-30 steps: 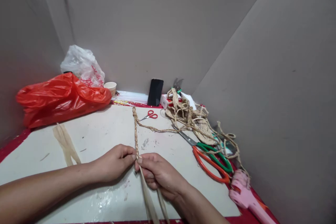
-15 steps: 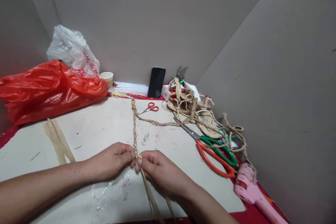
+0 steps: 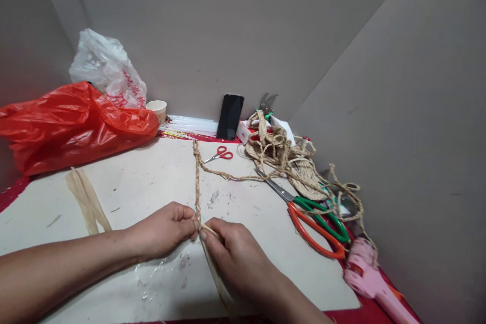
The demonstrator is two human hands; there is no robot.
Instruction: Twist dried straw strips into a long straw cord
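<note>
A thin tan braid (image 3: pixel 198 182) of dried plant fibre runs up the white board, away from me. My left hand (image 3: pixel 172 228) pinches its near end between thumb and fingers. Close beside it, my right hand (image 3: pixel 228 248) is closed on a loose fibre strand (image 3: pixel 212 263); one part sticks out sideways from the braid and a flat length trails down toward me. The exact grip of the right fingertips is partly hidden. From the braid's far end, a plaited cord (image 3: pixel 231 177) leads right to a tangled heap of braided cord (image 3: pixel 281 149).
Left lie flat fibre strips (image 3: pixel 86 197), a red plastic bag (image 3: pixel 76 129) and a paper cup (image 3: pixel 157 110). A phone (image 3: pixel 230 116) leans on the back wall, with small red scissors (image 3: pixel 219 154) in front. Right are large scissors (image 3: pixel 315 233) and a pink glue gun (image 3: pixel 366 273).
My right hand has shifted slightly right and down, drawing a strand out sideways from the braid. My left hand stays at the braid's end. The whole view has shifted a little.
</note>
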